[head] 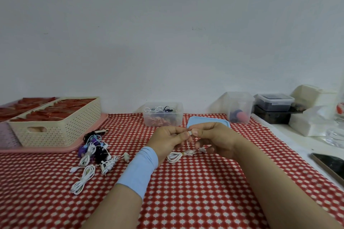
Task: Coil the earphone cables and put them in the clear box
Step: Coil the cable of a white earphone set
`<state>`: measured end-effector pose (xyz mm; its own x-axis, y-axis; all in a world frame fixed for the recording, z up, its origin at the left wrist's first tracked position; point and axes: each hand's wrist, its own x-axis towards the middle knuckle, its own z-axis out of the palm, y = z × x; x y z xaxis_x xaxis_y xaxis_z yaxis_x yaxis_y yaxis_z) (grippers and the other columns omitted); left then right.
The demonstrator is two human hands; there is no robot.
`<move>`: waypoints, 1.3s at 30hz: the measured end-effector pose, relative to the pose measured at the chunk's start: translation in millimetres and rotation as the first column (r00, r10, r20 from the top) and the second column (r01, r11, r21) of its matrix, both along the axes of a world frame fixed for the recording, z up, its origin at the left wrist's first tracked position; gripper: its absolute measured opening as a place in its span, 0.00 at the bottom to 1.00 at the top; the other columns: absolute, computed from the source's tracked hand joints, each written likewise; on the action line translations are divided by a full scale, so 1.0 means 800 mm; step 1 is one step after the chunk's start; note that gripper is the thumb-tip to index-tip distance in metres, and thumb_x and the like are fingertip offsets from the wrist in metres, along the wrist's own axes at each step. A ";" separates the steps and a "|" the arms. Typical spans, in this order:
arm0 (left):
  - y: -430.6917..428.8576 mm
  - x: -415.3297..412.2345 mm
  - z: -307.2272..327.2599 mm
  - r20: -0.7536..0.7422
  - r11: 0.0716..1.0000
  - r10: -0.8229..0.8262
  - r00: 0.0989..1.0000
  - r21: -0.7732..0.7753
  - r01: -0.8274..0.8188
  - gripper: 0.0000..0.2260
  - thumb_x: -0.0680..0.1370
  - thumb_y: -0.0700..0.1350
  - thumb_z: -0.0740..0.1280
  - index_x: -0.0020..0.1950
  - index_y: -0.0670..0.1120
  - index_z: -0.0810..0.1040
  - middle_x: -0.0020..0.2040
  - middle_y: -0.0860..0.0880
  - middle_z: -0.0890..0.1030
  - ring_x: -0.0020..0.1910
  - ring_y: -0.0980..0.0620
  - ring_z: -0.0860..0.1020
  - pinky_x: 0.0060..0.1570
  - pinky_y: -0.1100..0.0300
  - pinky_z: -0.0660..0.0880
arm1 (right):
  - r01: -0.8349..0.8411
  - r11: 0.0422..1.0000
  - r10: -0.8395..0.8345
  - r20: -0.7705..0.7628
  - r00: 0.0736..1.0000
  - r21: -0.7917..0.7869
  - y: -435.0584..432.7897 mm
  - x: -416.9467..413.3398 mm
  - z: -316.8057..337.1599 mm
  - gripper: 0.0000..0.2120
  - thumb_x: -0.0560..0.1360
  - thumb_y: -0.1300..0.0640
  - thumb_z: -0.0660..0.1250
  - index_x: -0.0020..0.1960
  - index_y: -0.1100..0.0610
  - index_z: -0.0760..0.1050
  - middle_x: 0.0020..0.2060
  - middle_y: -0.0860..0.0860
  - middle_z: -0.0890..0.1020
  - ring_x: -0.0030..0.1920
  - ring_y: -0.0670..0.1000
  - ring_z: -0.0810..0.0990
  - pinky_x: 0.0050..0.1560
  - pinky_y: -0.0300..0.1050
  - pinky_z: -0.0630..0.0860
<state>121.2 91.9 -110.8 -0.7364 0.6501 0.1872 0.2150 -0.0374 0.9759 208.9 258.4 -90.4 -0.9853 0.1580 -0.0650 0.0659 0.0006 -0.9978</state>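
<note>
Head view: left hand (168,138) and right hand (214,139) both pinch white earphone cable (175,156), fingertips clamped on its end. Clear box (162,115) at 12 o'clock, earphone pile (93,152) at 9 o'clock.

Red-and-white patterned tablecloth (186,191), cream perforated basket (61,126), pale blue lid (208,120), white earphone cables (83,178)

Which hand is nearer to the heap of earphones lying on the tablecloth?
Left. The left hand is to the right of the heap of earphones; the right hand is farther right, beyond it. Both pinch a white earphone cable.
</note>
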 end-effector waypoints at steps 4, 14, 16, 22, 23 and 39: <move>0.002 -0.001 0.000 -0.061 0.997 0.073 0.995 -0.032 -0.076 0.05 0.77 0.42 0.71 0.51 0.46 0.85 0.43 0.49 0.87 0.44 0.52 0.82 0.51 0.63 0.79 | 0.110 0.989 -0.104 -0.074 0.992 0.094 -0.008 0.001 0.000 0.08 0.77 0.61 0.71 0.56 0.59 0.82 0.43 0.57 0.86 0.35 0.51 0.82 0.29 0.41 0.70; 0.001 -0.002 0.002 -0.150 0.989 0.126 0.981 -0.058 -0.136 0.03 0.75 0.41 0.73 0.48 0.48 0.84 0.42 0.53 0.86 0.40 0.62 0.83 0.41 0.73 0.76 | 0.134 0.948 -0.100 -0.132 0.986 0.287 -0.009 0.009 0.007 0.06 0.75 0.59 0.74 0.52 0.57 0.86 0.42 0.55 0.87 0.35 0.47 0.83 0.30 0.39 0.74; 0.001 -0.003 0.002 -0.174 0.987 0.130 0.976 -0.071 -0.144 0.04 0.75 0.41 0.74 0.46 0.50 0.84 0.43 0.55 0.85 0.42 0.63 0.83 0.41 0.73 0.75 | 0.145 0.936 -0.102 -0.146 0.984 0.321 -0.010 0.009 0.007 0.07 0.74 0.60 0.75 0.52 0.57 0.85 0.39 0.53 0.87 0.33 0.46 0.83 0.28 0.37 0.73; 0.003 -0.002 0.001 -0.159 0.985 0.153 0.975 -0.057 -0.164 0.03 0.75 0.42 0.74 0.47 0.49 0.84 0.43 0.53 0.86 0.43 0.58 0.84 0.42 0.70 0.77 | 0.215 0.894 -0.125 -0.242 0.962 0.392 -0.013 0.005 0.004 0.04 0.73 0.61 0.76 0.48 0.56 0.86 0.39 0.55 0.87 0.34 0.50 0.83 0.29 0.40 0.75; 0.002 -0.001 0.002 -0.146 0.985 0.157 0.977 -0.044 -0.165 0.03 0.74 0.41 0.74 0.47 0.49 0.84 0.43 0.53 0.86 0.42 0.58 0.84 0.41 0.71 0.77 | 0.217 0.899 -0.127 -0.248 0.960 0.379 -0.013 0.004 0.004 0.04 0.73 0.61 0.76 0.48 0.57 0.86 0.40 0.56 0.87 0.34 0.51 0.84 0.29 0.41 0.76; 0.000 0.001 0.004 -0.301 0.974 0.167 0.939 -0.101 -0.205 0.04 0.74 0.43 0.74 0.46 0.52 0.84 0.43 0.56 0.85 0.42 0.63 0.83 0.43 0.72 0.76 | 0.177 0.905 -0.121 -0.166 0.979 0.386 -0.015 0.009 0.008 0.05 0.74 0.59 0.75 0.50 0.56 0.86 0.38 0.52 0.87 0.33 0.47 0.82 0.27 0.37 0.74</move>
